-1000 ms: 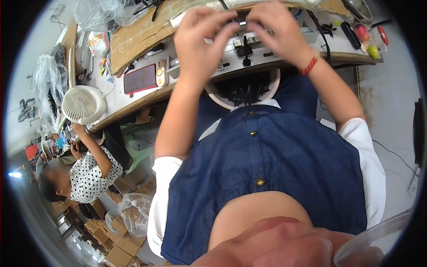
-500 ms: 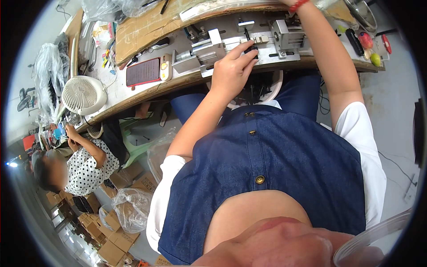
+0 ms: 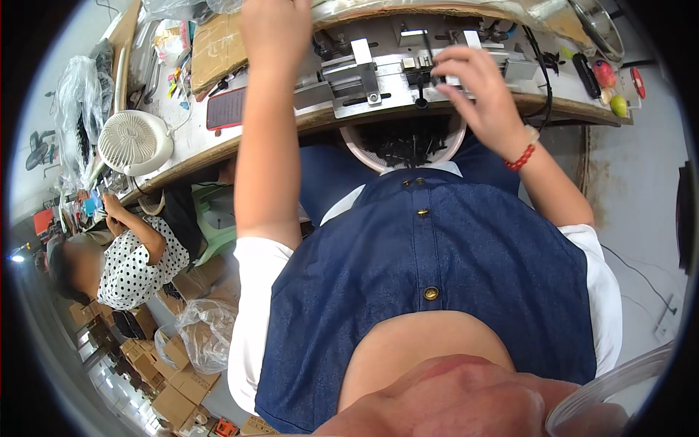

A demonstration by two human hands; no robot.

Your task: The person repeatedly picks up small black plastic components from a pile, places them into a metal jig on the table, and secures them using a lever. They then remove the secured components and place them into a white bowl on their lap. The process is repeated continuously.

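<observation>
My left hand [image 3: 277, 33] reaches over the far side of the bench, beside the cardboard. Its fingertips run out of the picture, so what they hold, if anything, is hidden. At the metal clamping fixture [image 3: 364, 73], my right hand [image 3: 480, 91] has thumb and fingers curled around a small black part [image 3: 437, 79] at the fixture's middle; the grip is slightly blurred. A thin black rod [image 3: 427, 42] rises beside its fingertips. Below the bench edge, a pale basket [image 3: 352, 146] in front of my lap contains many black pieces.
A phone [image 3: 225, 109] lies left of the fixture, with a white fan [image 3: 135, 143] further left. Cardboard [image 3: 217, 54] covers the back left. A black cable [image 3: 542, 69], a black handle [image 3: 585, 75] and small fruits are at the right. Another person [image 3: 142, 269] sits at far left.
My left hand has left the fixture and moved up and to the left. My right hand has come down from the far edge to the black part in the fixture.
</observation>
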